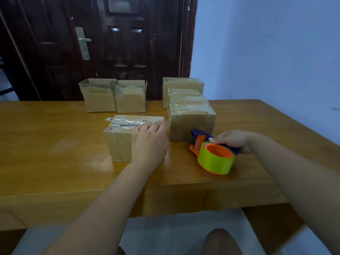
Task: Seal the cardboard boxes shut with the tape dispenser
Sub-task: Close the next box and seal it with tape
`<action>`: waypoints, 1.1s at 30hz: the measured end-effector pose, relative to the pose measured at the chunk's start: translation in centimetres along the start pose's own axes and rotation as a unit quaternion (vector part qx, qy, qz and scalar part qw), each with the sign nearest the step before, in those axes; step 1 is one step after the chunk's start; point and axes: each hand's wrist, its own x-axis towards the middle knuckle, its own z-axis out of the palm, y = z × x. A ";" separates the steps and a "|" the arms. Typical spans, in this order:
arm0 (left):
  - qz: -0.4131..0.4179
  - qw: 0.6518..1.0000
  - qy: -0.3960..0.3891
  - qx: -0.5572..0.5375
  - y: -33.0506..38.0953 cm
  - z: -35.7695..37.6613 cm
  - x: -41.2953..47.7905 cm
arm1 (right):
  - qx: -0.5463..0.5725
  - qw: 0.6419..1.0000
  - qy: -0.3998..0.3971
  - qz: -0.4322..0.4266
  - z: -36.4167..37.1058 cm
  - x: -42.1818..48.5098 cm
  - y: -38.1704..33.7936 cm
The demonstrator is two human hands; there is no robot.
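Observation:
A small cardboard box [119, 142] stands near the table's front, with shiny clear tape across its closed top. My left hand [150, 142] lies over the box's right side, fingers stretched onto the top. To the right, my right hand [233, 141] grips the purple handle of an orange tape dispenser [199, 142] carrying a yellow-green tape roll [216, 160]; the roll rests on the table. Just behind the dispenser a row of several closed boxes [191, 124] runs toward the back. Two boxes [99, 97] [130, 98] with flaps up stand at the back left.
The wooden table [55, 144] ends at a front edge near my body. A dark door [119, 43] stands behind the table and a pale blue wall [266, 61] to the right. My knee [220, 242] shows below the table edge.

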 end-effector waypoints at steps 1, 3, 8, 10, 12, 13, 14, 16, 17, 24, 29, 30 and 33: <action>-0.012 1.000 -0.001 -0.003 0.2 -0.1 0.0 | -0.025 1.000 0.007 -0.003 0.0 0.0 -0.1; -0.025 1.000 -0.011 0.003 0.5 -0.5 0.4 | -0.067 0.997 0.017 -0.014 0.0 -0.3 -0.3; -0.065 0.996 -0.012 -0.059 1.0 -1.5 2.7 | -0.155 0.986 0.041 -0.046 0.4 -0.9 -1.0; -0.105 0.990 0.004 -0.093 0.4 -1.8 3.4 | -0.246 0.964 0.077 -0.064 0.8 -1.4 -1.6; -0.156 0.983 -0.004 -0.100 -0.9 -2.2 3.8 | -0.315 0.921 0.187 -0.132 1.4 -1.9 -2.5; -0.183 0.978 -0.017 -0.099 -1.8 -2.4 3.9 | -0.302 0.903 0.245 -0.183 2.1 -2.3 -3.2; -0.209 0.973 -0.028 -0.099 -2.8 -2.6 3.9 | -0.260 0.893 0.286 -0.232 2.9 -2.7 -4.1; -0.260 0.959 -0.044 -0.107 -4.8 -2.7 3.6 | -0.143 0.900 0.291 -0.291 4.9 -3.3 -6.0; -0.287 0.950 -0.049 -0.112 -5.8 -2.6 3.3 | -0.079 0.914 0.263 -0.298 6.2 -3.2 -6.8; -0.383 0.841 0.051 -0.378 -8.5 -1.6 0.7 | 0.201 0.950 0.114 -0.207 13.6 -1.5 -9.3; -0.430 0.725 0.026 -0.536 -8.3 -1.1 -0.1 | 0.369 0.922 0.045 -0.106 16.2 0.2 -9.0; -0.436 0.708 0.012 -0.556 -8.0 -1.2 -0.2 | 0.392 0.915 0.042 -0.087 16.6 0.5 -8.9; -0.427 0.700 -0.008 -0.573 -7.7 -1.1 -0.7 | 0.420 0.904 0.034 -0.069 17.3 1.0 -9.0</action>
